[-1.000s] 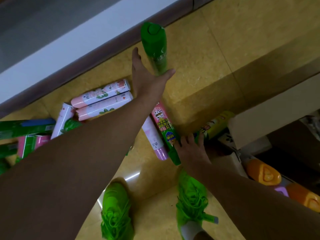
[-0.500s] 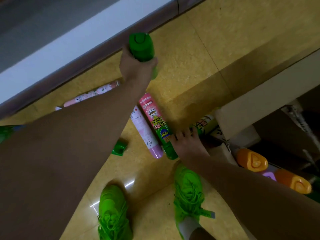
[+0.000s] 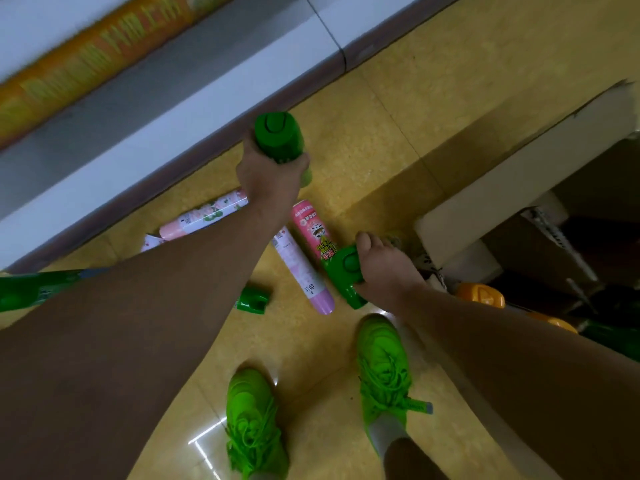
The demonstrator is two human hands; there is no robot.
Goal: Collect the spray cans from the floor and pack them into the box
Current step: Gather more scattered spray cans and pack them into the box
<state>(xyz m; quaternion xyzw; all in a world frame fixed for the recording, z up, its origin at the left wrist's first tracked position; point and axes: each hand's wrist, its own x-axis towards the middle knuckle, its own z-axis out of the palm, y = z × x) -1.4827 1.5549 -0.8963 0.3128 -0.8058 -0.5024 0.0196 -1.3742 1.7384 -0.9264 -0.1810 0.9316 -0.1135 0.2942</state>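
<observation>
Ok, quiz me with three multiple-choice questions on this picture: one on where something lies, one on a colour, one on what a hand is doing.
1. Where is the small loose green cap?
A. on the floor by the pink can
B. in the box
C. on a shoe

2. What colour are the shoes?
A. orange
B. bright green
C. white

3. What is the left hand doing?
A. lying flat on the floor
B. hanging free
C. gripping a green can

Answers:
1 A, it lies on the floor left of the pink can.
2 B, both are bright green.
3 C, its fingers wrap the green can.

A shop aisle – shelf base point(image 3: 207, 109), price strip point(image 3: 86, 53), stock box point(image 3: 519, 174).
</observation>
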